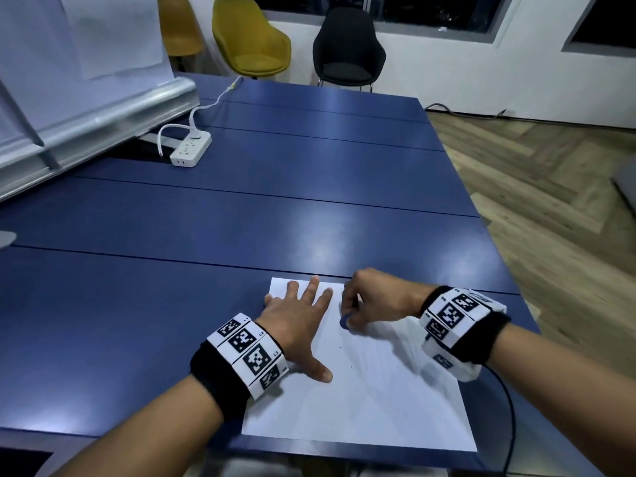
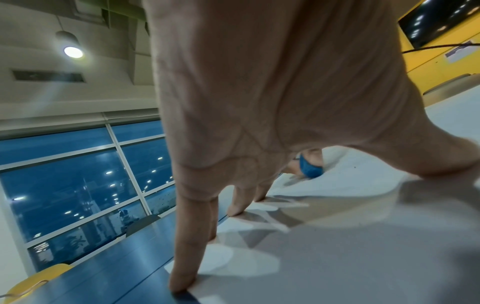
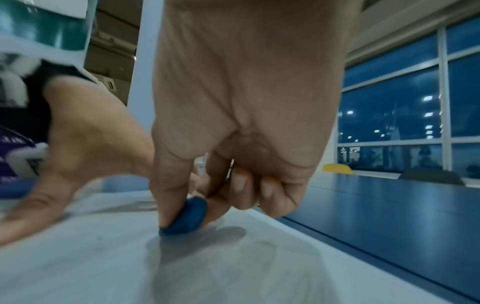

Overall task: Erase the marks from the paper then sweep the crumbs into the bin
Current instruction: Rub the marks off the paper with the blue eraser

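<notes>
Spanning most of the head view, blue table (image 1: 241, 208) holds white paper (image 1: 371, 390) at its near right edge. Power strip (image 1: 191, 148) sits far left on the table, well apart from the paper. Left hand (image 1: 292, 325) lies flat on the paper's far left part, fingers straight and spread, thumb out toward the near side. Right hand (image 1: 373, 299) just right of it, fingers curled, thumb and fingertips pinching small blue eraser (image 3: 187, 216), eraser's lower end touching the paper. Faint dark marks (image 1: 346, 356) on the paper, near side of the eraser. Bin not in view.
</notes>
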The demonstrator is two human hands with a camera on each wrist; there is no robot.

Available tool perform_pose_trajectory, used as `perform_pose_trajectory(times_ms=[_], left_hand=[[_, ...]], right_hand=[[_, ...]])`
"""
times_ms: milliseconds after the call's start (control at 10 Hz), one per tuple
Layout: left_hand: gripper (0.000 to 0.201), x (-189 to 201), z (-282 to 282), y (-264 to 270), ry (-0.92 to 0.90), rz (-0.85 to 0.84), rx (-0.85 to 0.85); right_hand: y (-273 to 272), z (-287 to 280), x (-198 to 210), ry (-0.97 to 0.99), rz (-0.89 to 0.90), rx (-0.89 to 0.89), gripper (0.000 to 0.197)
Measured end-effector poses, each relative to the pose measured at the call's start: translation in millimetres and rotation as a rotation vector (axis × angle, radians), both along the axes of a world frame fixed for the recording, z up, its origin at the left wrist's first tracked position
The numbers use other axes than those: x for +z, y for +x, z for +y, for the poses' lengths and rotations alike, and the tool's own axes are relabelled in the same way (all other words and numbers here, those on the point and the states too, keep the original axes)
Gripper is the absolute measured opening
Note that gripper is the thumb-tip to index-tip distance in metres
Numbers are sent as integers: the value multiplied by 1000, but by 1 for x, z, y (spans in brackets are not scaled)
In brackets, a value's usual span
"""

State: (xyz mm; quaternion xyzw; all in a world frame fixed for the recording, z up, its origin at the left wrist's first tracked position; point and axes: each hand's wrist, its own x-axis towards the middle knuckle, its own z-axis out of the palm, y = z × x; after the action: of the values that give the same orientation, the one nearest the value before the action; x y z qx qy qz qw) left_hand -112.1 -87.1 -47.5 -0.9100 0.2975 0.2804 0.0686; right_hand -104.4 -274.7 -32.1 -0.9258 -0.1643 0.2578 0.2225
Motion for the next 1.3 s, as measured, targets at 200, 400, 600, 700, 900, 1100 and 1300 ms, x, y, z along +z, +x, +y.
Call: perform_pose_trajectory(times_ms=[200,400,600,700,900,1100,1300], left_hand=[[139,0,0,0,-4,14,10],[140,-2,0,0,-10,8,7],[140,-1,0,1,0,13,-7],[140,-1,-1,0,7,15,-8],[140,-1,-1,1,15,20,-11],[139,2,-3,0,25,20,-14],[139,1,-4,0,27,22,-11]], right_hand=[[-8,8,4,-22,175,127,9],[-17,10,1,-24,214,140,10],[17,-7,1,4,-26,-66,5],[20,-9,1,6,39,-42,7],[34,-14,3,26,-42,-135,7],[34,-19,2,22,40,-89,7],[25,-20,-3,21,100,-23,9]])
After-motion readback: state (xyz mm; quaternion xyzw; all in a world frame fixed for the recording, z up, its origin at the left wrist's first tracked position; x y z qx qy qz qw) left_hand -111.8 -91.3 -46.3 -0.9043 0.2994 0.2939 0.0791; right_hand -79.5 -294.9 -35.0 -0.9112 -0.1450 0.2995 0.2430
